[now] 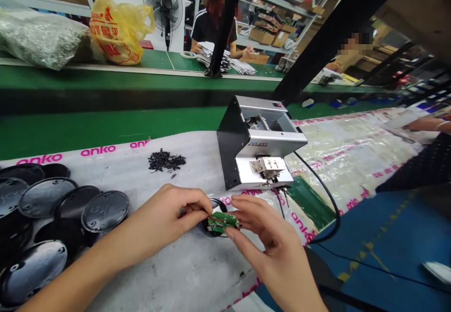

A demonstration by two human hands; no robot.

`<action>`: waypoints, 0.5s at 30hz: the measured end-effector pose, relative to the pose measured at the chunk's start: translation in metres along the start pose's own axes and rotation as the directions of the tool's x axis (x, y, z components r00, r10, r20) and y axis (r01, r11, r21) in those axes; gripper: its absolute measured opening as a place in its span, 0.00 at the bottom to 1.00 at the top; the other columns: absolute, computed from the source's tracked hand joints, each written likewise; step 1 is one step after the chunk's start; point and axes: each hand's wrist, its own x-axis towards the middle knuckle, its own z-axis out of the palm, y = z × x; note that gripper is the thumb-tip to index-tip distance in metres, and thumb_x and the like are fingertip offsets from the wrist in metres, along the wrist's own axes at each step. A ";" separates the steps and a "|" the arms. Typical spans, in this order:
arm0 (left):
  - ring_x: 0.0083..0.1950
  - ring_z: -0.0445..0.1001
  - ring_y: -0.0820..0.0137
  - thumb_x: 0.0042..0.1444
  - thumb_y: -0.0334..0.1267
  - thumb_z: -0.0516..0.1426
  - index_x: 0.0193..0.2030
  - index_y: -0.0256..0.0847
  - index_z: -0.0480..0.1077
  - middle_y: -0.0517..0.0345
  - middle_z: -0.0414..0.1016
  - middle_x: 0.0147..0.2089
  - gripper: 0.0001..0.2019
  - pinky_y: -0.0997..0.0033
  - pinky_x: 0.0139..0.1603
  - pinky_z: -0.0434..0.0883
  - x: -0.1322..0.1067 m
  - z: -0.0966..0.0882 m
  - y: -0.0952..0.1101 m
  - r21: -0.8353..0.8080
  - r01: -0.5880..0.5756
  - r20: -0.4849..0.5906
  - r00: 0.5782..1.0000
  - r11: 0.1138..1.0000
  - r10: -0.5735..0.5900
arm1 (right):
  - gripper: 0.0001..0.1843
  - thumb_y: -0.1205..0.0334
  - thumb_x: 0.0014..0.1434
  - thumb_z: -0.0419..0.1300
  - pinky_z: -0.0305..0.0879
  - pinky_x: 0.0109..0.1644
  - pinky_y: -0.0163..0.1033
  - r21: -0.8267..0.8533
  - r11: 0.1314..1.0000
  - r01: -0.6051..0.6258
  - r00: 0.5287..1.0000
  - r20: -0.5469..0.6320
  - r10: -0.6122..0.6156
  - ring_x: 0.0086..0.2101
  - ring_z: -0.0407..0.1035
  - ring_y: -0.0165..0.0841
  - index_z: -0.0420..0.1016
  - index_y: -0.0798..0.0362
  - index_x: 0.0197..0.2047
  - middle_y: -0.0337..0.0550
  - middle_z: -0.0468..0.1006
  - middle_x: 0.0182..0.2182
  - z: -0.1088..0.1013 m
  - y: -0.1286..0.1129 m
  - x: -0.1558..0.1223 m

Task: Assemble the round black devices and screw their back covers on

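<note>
Right hand [272,245] fingers pinch the green circuit board [221,222], holding it steady over a black cover [208,230]; left hand [164,215] fingers close on a small dark thing [182,213]

Both hands [165,215] are totally bare, with slim fingers [248,205]. Forearms [79,274] are bare too, right down to the edge of the shot, pretty slim all round.

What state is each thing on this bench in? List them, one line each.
Left hand: pinching a small dark item
Right hand: fingers on the green circuit board
green circuit board: lifted in the hands, red wires on it
round black cover: lying flat under the board
stacked black covers: overlapping, flat on the bench
metal screw feeder: upright, cable attached
small black parts: loose heap
</note>
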 end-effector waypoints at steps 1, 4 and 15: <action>0.38 0.77 0.70 0.58 0.33 0.54 0.37 0.45 0.79 0.63 0.81 0.35 0.11 0.75 0.39 0.71 0.000 0.000 0.000 0.008 0.001 -0.003 1.000 1.000 -0.001 | 0.14 0.67 0.59 0.64 0.81 0.42 0.37 -0.005 1.000 0.002 1.000 -0.020 -0.002 0.43 0.77 0.37 0.77 0.47 0.49 0.48 0.74 0.52 0.000 0.000 0.000; 0.38 0.76 0.71 0.59 0.33 0.54 0.36 0.45 0.78 0.65 0.80 0.36 0.10 0.76 0.38 0.70 0.000 0.001 0.000 0.041 0.027 0.004 1.000 0.999 -0.027 | 0.07 0.67 0.60 0.63 0.80 0.41 0.37 -0.018 1.000 0.011 0.999 -0.047 -0.012 0.43 0.76 0.36 0.78 0.49 0.42 0.49 0.74 0.51 0.002 0.001 0.004; 0.37 0.76 0.71 0.60 0.34 0.54 0.38 0.44 0.76 0.65 0.80 0.36 0.09 0.75 0.37 0.68 0.000 0.001 0.000 0.098 0.048 -0.053 0.998 0.994 -0.043 | 0.11 0.74 0.62 0.60 0.71 0.42 0.38 -0.159 0.960 0.229 0.966 -0.081 -0.244 0.39 0.72 0.33 0.72 0.48 0.43 0.42 0.76 0.37 0.012 0.000 0.009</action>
